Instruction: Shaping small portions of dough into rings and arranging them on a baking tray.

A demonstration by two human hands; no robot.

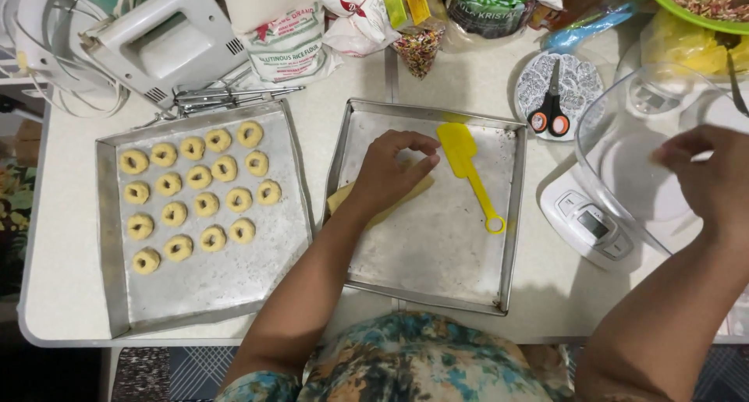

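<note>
Head view: my left hand (388,170), fingers curled in a pinch, sits on the dough slab (380,201) at frame centre, in the empty tray (511,238). Dough: soft, light, tears easily; pinch at edge. My right hand (714,180), loosely open, holds nothing, over glass bowl (624,148) on scale (585,226), right of frame.

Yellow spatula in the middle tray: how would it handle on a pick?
The yellow spatula looks thin and plastic, so probably light. Its flat blade may flex somewhat. It lies flat on the bare metal tray, so it might slide rather than roll. The ring end offers a hook point.
</note>
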